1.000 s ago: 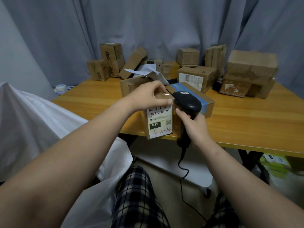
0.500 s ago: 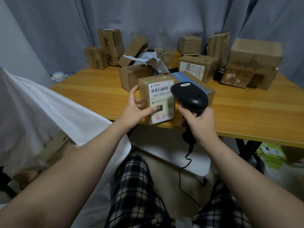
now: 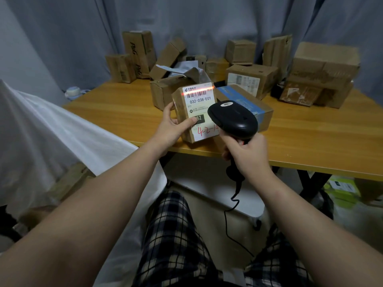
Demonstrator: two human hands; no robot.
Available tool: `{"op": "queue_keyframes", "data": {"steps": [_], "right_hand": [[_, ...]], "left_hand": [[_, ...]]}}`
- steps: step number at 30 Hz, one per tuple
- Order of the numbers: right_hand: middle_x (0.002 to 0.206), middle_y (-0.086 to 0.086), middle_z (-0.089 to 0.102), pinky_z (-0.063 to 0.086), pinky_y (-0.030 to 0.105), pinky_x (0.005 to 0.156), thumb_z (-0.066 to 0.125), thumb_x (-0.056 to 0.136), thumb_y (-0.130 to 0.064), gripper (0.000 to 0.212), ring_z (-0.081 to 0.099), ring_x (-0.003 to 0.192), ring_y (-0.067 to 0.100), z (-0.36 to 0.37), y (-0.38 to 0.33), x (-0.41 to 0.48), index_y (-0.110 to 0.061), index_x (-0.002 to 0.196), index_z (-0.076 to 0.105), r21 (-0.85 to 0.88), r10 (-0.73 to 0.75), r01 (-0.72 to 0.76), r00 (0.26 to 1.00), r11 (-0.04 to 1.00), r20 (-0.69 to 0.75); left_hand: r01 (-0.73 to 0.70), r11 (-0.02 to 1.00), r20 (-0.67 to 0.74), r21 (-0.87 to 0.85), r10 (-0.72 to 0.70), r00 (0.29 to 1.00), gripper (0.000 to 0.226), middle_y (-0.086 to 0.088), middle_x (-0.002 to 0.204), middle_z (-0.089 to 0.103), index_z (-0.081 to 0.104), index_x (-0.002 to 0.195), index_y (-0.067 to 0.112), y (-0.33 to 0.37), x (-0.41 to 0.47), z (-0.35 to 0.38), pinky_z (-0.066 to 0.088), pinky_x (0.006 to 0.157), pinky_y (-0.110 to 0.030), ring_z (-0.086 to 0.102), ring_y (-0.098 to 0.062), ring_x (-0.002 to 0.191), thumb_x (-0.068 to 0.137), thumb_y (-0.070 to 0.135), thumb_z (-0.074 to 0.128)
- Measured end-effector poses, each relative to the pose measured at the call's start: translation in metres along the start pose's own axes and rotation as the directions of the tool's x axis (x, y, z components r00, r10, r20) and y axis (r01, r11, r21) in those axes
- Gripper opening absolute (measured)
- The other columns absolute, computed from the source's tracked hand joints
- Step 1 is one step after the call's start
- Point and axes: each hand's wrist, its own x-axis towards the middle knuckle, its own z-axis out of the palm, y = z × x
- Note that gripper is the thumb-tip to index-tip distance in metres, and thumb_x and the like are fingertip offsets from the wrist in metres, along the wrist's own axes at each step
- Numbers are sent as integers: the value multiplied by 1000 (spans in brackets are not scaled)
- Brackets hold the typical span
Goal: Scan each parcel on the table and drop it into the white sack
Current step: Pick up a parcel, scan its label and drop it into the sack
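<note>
The person sits at a wooden desk (image 3: 310,146) and holds one parcel (image 3: 181,109) in the left hand (image 3: 169,130). The thumb presses on the front of the parcel, on its white label (image 3: 200,104), and the other fingers are curled round the left side of the box. The parcel stands upright over the near edge of the desk, with the label turned to the person. Whether its bottom touches the desk cannot be told. On the label are a barcode, the print "032-038-E01" and red handwriting that begins "4-2".

The right hand (image 3: 247,155) grips the handle of a black scanner (image 3: 234,119), all fingers closed round it. The head of the scanner is just beside the parcel, at its lower right corner, and covers a part of the label. A red line of light (image 3: 196,92) lies across the top of the barcode. A black cable (image 3: 232,208) hangs from the handle down between the knees, which are in checked trousers (image 3: 172,235).

The white sack (image 3: 51,131) is at the left of the person, beside the desk, and its cloth reaches to the left leg.

Behind the held parcel, a box with a blue stripe (image 3: 255,106) lies on the desk. Many more brown parcels (image 3: 325,69) stand and lie along the far side of the desk, before a grey curtain (image 3: 207,17).
</note>
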Motion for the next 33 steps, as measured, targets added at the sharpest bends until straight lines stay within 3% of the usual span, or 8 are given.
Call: {"op": "queue_keyframes", "data": {"steps": [4,12,20,24,27,30,33], "right_hand": [[48,-6,59,48,19,49,69,87,-18,22,59,46,10,2,-1,-3,-12,68,61,6,11,-11,1000,1000,20],[52,-4,59,51,23,50,69,87,-19,15,62,48,12,1,-3,-5,-14,75,63,-17,15,-15,999,1000,36],[47,-3,58,48,19,49,68,87,-18,15,60,44,12,1,-1,-8,-10,75,65,2,36,-36,999,999,23],[48,-1,58,49,21,49,68,88,-16,15,60,44,12,-1,-1,-11,-11,75,65,0,24,-24,1000,1000,13],[51,5,59,49,20,49,68,88,-16,16,60,44,13,-2,0,-11,-9,74,64,1,29,-29,1000,1000,4],[50,2,58,49,22,49,69,87,-17,19,60,44,15,-1,-1,-10,-11,70,63,28,34,-34,999,999,-1],[50,-1,60,50,24,50,70,87,-17,14,60,45,16,3,-5,-8,-12,75,64,44,25,-26,1000,999,11]], "left_hand": [[2,1000,-3,-5,-2,1000,87,3,101,68,12,150,27,1,0,0,46,68,-14,66,-4,88,86,27,70],[3,1000,-1,8,-3,1000,85,7,98,65,11,150,27,4,-4,0,45,54,-6,63,1,81,88,27,68],[-11,1000,-22,-18,11,1000,85,3,102,66,11,150,26,2,-4,3,45,53,-5,64,-1,82,87,24,69],[-23,999,-50,-29,22,999,89,-7,118,64,11,150,28,-2,-1,6,46,63,-11,64,-13,102,85,26,71],[-24,999,-48,-40,22,999,90,-7,120,63,10,150,28,-3,0,7,48,65,-12,64,-11,101,85,25,71],[-37,999,-58,-38,35,998,90,-6,118,63,10,150,27,-2,-2,7,49,60,-9,63,-9,99,84,24,72],[-70,997,-100,-27,67,993,90,-3,115,60,14,149,28,-3,-7,5,52,66,-12,62,-12,104,82,25,74]]}}
